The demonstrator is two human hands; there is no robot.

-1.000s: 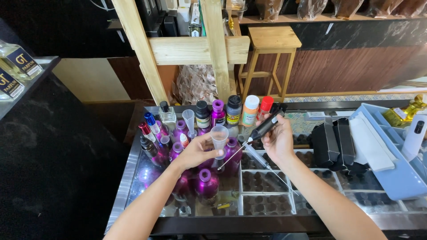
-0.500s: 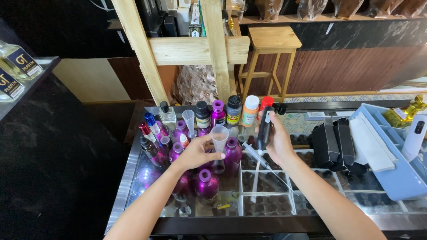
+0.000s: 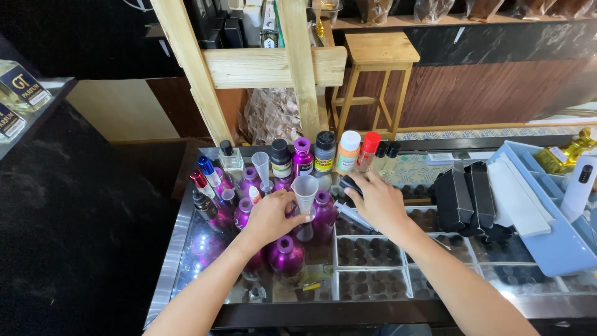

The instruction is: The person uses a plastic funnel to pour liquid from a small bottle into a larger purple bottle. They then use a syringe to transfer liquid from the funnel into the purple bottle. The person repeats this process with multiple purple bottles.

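At the far left edge a shelf point(image 3: 25, 99) holds boxed bottles, cut off by the frame. On the mirrored desk point(image 3: 168, 261) stands a crowd of purple bottles point(image 3: 286, 255); several are half hidden behind one another and behind the left forearm, and what they hold cannot be made out. The left hand point(image 3: 270, 218) pinches the neck of a clear funnel point(image 3: 305, 190) between thumb and fingers; the funnel stands upright, its stem hidden behind the hand, so which bottle it sits in is unclear. A second funnel point(image 3: 262, 167) rises behind it. Taller bottles point(image 3: 323, 152) with black, purple, white and red caps line the back. Just right of the funnel, the right hand point(image 3: 379, 202) is curled over a dark object point(image 3: 350, 185), mostly covered, touching the desk; its grip cannot be judged. Below it, compartments point(image 3: 370, 252) hold rows of small dark caps. Further right sit black boxes point(image 3: 469, 196), then a pale blue tray point(image 3: 559, 249), cut off at the edge.
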